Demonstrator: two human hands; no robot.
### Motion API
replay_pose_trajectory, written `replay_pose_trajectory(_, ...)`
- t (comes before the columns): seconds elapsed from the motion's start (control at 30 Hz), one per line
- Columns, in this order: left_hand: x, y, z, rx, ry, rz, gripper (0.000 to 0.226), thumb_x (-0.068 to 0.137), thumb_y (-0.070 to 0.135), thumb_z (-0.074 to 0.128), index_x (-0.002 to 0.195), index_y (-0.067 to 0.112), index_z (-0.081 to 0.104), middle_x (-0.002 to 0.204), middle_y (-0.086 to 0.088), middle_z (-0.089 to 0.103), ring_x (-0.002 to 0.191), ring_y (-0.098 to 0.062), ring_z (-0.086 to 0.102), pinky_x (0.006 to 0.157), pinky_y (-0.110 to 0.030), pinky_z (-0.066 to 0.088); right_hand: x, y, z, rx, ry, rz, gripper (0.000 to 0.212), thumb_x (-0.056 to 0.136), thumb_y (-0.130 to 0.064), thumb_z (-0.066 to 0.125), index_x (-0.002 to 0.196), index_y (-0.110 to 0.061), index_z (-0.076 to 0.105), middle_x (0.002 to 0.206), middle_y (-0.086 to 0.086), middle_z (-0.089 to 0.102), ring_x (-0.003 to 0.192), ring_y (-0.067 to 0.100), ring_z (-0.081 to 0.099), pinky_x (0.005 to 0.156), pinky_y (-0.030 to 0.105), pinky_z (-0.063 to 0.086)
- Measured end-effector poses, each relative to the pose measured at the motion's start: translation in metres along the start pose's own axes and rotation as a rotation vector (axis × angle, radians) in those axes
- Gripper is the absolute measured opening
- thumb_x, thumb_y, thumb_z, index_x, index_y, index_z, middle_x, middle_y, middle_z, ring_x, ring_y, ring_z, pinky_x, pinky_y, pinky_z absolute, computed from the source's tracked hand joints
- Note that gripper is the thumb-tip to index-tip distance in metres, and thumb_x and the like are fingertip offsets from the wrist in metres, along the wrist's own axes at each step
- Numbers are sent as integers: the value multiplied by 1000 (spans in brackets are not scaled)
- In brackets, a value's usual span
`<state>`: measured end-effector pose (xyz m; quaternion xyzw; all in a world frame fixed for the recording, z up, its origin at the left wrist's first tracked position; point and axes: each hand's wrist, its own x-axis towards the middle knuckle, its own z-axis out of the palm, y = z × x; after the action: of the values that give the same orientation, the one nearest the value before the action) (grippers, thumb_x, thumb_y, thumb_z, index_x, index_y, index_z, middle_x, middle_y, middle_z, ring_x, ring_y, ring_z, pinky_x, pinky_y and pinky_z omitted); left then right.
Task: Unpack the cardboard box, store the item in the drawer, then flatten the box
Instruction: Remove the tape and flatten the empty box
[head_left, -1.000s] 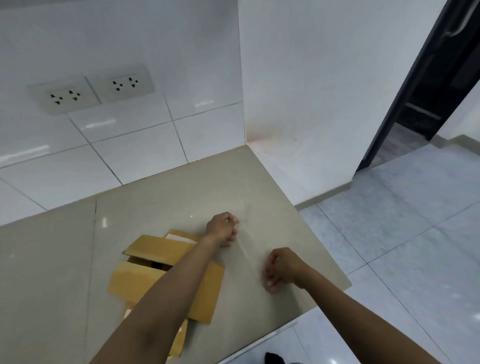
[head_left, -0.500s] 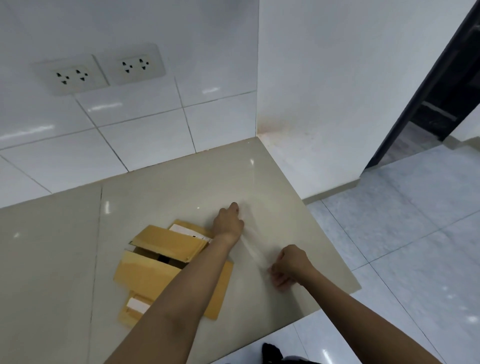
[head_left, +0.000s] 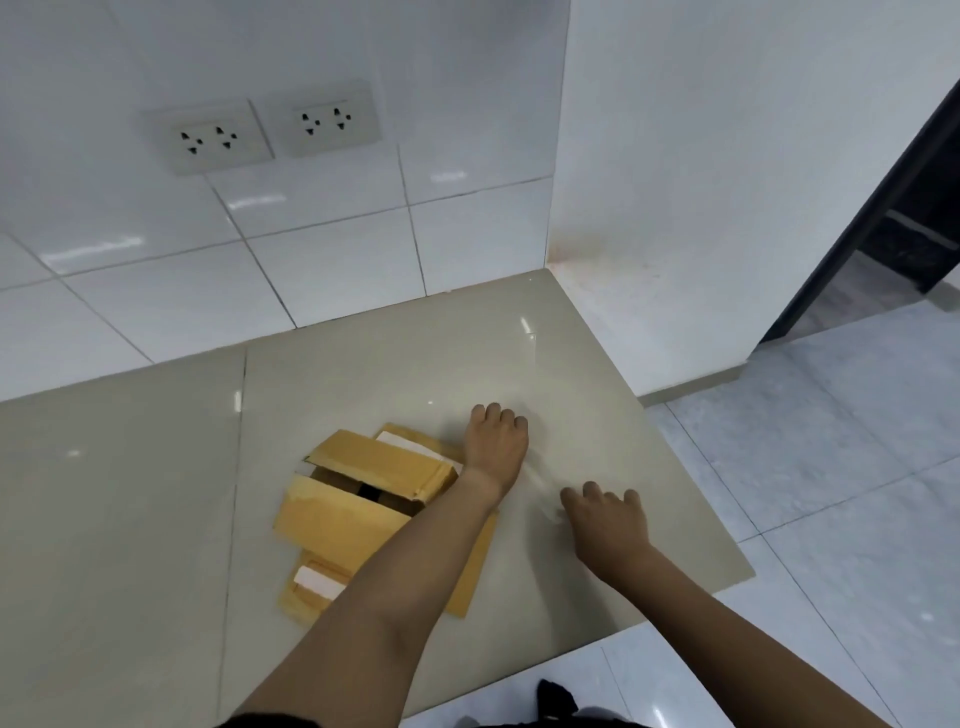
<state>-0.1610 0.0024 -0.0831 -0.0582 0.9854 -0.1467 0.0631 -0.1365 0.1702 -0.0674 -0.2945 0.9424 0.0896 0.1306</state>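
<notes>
Left hand (head_left: 496, 441) clenching, right hand (head_left: 608, 519) releasing, both beside cardboard box (head_left: 363, 499) on tabletop (head_left: 130, 493). Risk: forearm knocking open flaps, box sliding.

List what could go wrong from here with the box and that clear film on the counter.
1. The clear film between the left hand and right hand is nearly invisible and may get left behind.
2. The cardboard box sits half open under the left forearm; a sweep could drag it toward the counter edge.

head view, downward over countertop (head_left: 156, 493)
</notes>
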Motion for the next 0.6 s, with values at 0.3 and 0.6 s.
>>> replay_pose_trajectory(0.3, -5, -42, -51, -484, 38, -145, 46, 89, 20, 47, 133, 11, 42, 117, -11, 65, 106, -33, 59, 92, -43, 36, -1, -25, -64, -90, 114, -41, 26, 90, -33, 51, 109, -19, 59, 105, 0, 63, 97, 23, 62, 91, 39, 31)
replay_pose_trajectory(0.6, -127, -133, -63, -944, 457, -933, 72, 86, 25, 58, 149, 19, 23, 160, -9, 21, 143, -34, 24, 105, -56, 32, 17, -121, -97, 374, 225, -499, 60, 87, -51, 55, 136, -19, 42, 129, 5, 53, 112, 28, 54, 87, 42, 48)
